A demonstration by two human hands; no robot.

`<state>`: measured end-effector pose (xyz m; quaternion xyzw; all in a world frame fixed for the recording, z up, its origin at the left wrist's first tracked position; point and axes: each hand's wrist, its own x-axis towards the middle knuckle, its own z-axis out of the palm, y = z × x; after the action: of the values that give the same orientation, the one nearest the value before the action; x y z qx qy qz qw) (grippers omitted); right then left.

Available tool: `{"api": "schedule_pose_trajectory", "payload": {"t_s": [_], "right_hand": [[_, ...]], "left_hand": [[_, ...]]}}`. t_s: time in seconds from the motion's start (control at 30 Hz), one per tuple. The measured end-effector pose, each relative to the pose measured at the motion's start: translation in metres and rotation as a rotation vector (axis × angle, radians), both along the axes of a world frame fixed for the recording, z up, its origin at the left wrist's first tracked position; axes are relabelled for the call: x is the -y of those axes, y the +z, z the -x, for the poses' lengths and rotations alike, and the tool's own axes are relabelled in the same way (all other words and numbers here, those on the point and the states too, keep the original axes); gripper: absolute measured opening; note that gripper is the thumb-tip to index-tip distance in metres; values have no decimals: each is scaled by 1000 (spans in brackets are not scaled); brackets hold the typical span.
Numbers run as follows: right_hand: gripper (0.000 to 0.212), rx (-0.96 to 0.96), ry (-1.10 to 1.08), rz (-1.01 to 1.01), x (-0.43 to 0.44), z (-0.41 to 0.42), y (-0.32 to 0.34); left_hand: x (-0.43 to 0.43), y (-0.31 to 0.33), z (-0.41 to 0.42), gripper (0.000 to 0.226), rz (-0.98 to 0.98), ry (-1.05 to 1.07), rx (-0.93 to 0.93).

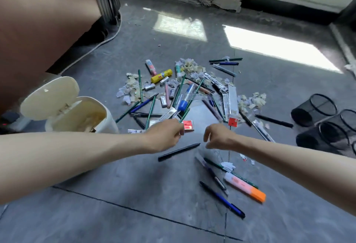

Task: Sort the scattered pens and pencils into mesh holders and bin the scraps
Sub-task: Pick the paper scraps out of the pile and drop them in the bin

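Observation:
Pens, pencils, glue sticks and paper scraps (189, 69) lie strewn over the grey floor. My left hand (165, 136) pinches the near end of a green pencil (189, 103) that slants up over the pile. My right hand (218, 136) hovers beside it, fingers loosely curled, holding nothing. A black pen (178, 152) lies just below both hands. Black mesh holders (314, 109) lie on their sides at the right. A cream bin (77, 115) with its lid flipped open stands at the left.
Nearer me lie a blue pen (221, 199), an orange-capped marker (245, 187) and a green pencil. A brown cabinet (38, 21) rises at the left with a white cable along its base. Bright sun patches fall on the floor beyond the pile.

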<state>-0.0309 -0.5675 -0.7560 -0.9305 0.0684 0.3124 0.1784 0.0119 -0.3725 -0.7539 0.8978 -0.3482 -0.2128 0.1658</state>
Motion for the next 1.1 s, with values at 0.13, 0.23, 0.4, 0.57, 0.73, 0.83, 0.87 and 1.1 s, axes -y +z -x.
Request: {"api": "schedule_pose_trajectory", "payload": {"t_s": [0.13,0.23,0.4,0.57,0.73,0.83,0.87,1.1], "right_hand": [[36,-104,-2,99,39,44,-30],[31,-42,-68,68,51,69,-50],[13,73,-136,-38,52,78,-65],[23,202,-426,-81,75,89,-67],[30,239,-740,-65,113,106,-74],[36,230,-826,-83,121,108,-77],[35,221,-844,-98,122,108,-79],[33,175,-781,-72,125,104,-82]], "left_hand": [[36,-33,22,29,-123,-249,-78],[53,-50,35,29,-154,-393,-58],[77,-74,41,25,-12,-551,199],[103,-88,41,24,64,-668,269],[117,-98,41,21,55,-663,227],[133,-99,39,18,76,-590,202],[141,-100,38,17,75,-576,193],[191,-98,51,27,66,-429,141]]}}
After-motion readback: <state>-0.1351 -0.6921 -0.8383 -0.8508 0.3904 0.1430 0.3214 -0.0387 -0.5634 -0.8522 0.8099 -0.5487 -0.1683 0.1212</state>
